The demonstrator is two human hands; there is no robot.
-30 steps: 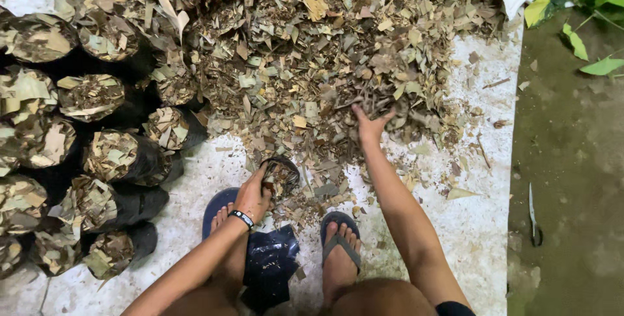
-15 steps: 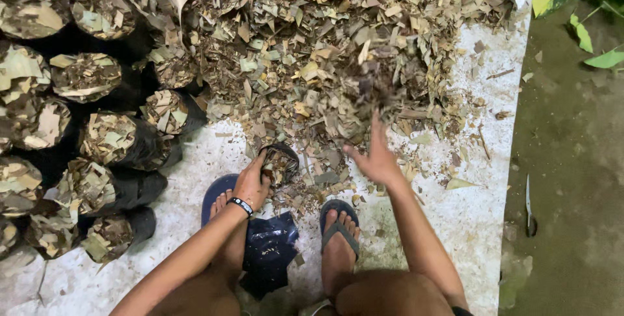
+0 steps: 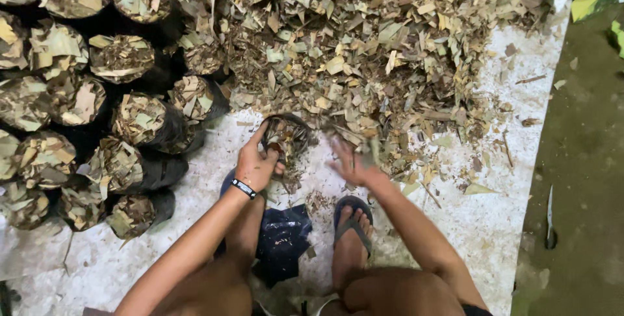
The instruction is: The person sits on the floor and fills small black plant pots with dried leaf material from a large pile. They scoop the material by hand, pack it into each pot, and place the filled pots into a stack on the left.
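Left hand (image 3: 255,165) grip closed on rim of small black bag (image 3: 286,135); right hand (image 3: 353,165) open, blurred, beside leaf litter (image 3: 364,63).

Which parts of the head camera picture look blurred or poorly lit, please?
Head view: the right hand is smeared by motion blur; the left hand on the black bag is sharper; the leaf pile is evenly lit, the ground at right dim.

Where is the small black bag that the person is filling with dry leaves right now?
In the head view, the small black bag sits just left of centre, held by the left hand at the near edge of the leaf pile.
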